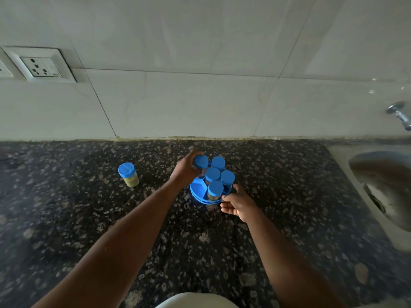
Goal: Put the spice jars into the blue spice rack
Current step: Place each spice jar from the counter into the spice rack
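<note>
The round blue spice rack (196,189) stands on the dark granite counter, near the wall. Several blue-lidded jars (215,189) stand in it, and one front-left compartment is bare. My left hand (185,171) grips a blue-lidded jar (201,162) at the rack's rear left edge, its body hidden by my fingers. My right hand (236,202) touches the rack's front right rim, with its fingers curled on the rim. One more spice jar (129,174), holding yellowish powder, stands alone on the counter to the left of the rack.
A tiled wall rises behind the counter, with a socket plate (41,66) at the upper left. A steel sink (382,190) and a tap (400,115) are at the right. Speckled granite counter (200,241) spreads in front of the rack.
</note>
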